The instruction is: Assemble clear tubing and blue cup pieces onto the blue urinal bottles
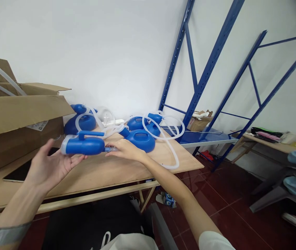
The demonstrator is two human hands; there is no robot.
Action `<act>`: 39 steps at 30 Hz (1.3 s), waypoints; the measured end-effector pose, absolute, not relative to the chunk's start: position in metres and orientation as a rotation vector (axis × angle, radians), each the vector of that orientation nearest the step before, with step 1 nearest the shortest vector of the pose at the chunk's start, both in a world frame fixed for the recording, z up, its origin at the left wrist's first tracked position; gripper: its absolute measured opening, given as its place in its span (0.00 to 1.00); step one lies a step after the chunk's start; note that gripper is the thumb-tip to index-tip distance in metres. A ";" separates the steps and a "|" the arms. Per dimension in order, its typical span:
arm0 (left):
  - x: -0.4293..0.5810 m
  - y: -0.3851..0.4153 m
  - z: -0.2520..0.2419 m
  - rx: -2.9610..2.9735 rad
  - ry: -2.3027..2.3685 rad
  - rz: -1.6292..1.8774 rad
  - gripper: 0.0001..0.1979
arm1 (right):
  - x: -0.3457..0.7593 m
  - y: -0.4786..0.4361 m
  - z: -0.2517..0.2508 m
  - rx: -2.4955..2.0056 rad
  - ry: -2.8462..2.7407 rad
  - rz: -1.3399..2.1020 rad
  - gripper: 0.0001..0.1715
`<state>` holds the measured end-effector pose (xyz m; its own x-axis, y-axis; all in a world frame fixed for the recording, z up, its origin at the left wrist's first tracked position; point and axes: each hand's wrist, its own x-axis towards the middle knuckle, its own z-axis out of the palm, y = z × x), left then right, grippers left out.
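A blue plastic urinal cup [87, 145] with a loop handle and a whitish rim lies sideways above the table. My left hand [52, 168] cradles it from below at the rim end, thumb raised and fingers stretched under it. At the other end, my right hand [124, 150] pinches the clear connector [108, 149] that sticks out of the cup. Just behind my right hand sits a blue bottle [142, 140] with a moulded handle. A whitish hose [172, 152] curls from the bottles toward the table's right side.
An open cardboard box [20, 114] fills the table's left, with hoses inside. A dark flat tablet [20, 172] lies on the wooden table [98, 177]. Another blue bottle [81, 123] stands by the wall. Blue metal racks [202, 80] rise at right; a grey chair [283, 184] is farther right.
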<state>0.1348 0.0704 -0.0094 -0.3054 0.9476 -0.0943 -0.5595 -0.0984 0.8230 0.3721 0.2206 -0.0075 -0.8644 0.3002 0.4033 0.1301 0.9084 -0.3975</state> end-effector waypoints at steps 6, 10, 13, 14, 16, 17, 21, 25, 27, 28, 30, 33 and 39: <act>0.150 0.081 -0.031 0.908 1.123 1.511 0.32 | 0.378 0.234 -0.025 -0.558 -2.146 1.084 0.30; 0.184 0.094 -0.055 1.209 1.307 1.323 0.37 | 0.369 0.224 -0.037 -0.580 -2.042 1.304 0.33; 0.196 0.098 -0.063 1.286 1.314 1.361 0.38 | 0.356 0.207 -0.044 -0.532 -2.025 1.418 0.31; 0.196 0.098 -0.064 1.304 1.330 1.379 0.37 | 0.352 0.202 -0.045 -0.508 -2.028 1.442 0.29; 0.191 0.098 -0.065 1.345 1.356 1.396 0.36 | 0.346 0.196 -0.047 -0.462 -2.038 1.460 0.25; 0.188 0.097 -0.066 1.354 1.376 1.409 0.35 | 0.343 0.194 -0.048 -0.455 -2.044 1.449 0.24; 0.180 0.099 -0.069 1.318 1.468 1.487 0.31 | 0.342 0.195 -0.046 -0.485 -2.151 1.301 0.20; 0.185 0.101 -0.071 1.285 1.358 1.408 0.30 | 0.347 0.197 -0.046 -0.437 -2.272 1.176 0.19; 0.188 0.099 -0.070 1.279 1.298 1.388 0.29 | 0.348 0.197 -0.047 -0.433 -2.275 1.176 0.24; 0.189 0.098 -0.069 1.290 1.282 1.382 0.28 | 0.349 0.197 -0.048 -0.437 -2.269 1.189 0.25; 0.189 0.097 -0.068 1.335 1.294 1.362 0.27 | 0.348 0.198 -0.049 -0.439 -2.256 1.221 0.24; 0.186 0.098 -0.067 1.397 1.396 1.336 0.26 | 0.347 0.198 -0.052 -0.439 -2.248 1.235 0.27; 0.185 0.098 -0.070 1.227 1.403 1.330 0.20 | 0.344 0.197 -0.054 -0.465 -2.286 1.143 0.27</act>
